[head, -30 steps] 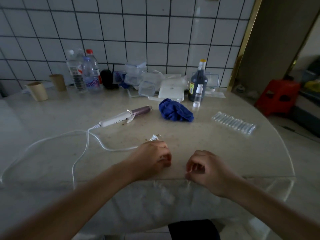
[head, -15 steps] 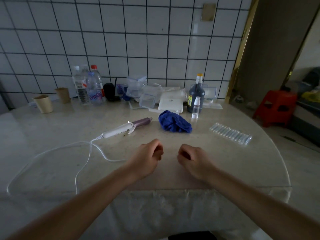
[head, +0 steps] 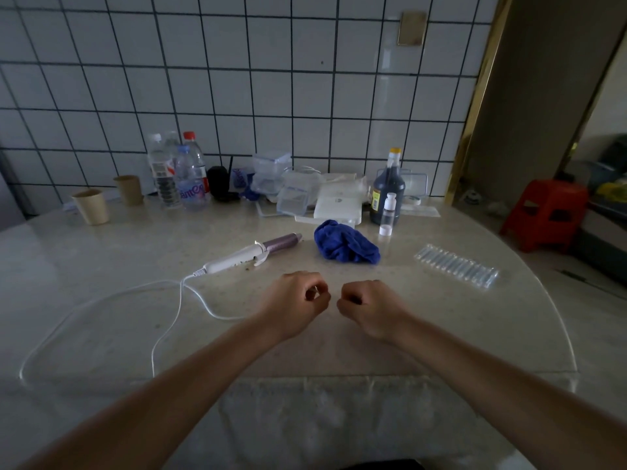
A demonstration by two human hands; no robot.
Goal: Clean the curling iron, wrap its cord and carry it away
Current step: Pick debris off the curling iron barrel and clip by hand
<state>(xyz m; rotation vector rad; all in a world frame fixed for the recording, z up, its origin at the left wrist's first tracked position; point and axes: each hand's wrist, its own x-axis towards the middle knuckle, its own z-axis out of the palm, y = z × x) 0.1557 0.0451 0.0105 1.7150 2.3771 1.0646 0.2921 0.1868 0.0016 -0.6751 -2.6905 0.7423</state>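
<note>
Tabletop (head: 441, 317): cord (head: 224, 318) is sprawled leftward in limp loops, judged snag-prone. Curling iron (head: 251, 254) is laid beyond the hands; judged light, rigid, best taken by its white handle. Left hand (head: 291, 301) is curled, contents not discernible; right hand (head: 369, 305) is fisted, nothing seen held.

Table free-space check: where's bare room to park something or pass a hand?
Free: the stretch between the paper cups and the curling iron; the right front between the blue cloth, the vial strip and the table edge. Crowded: the back along the wall, from the water bottles to the dark bottle. The cord loops across the left front.
</note>
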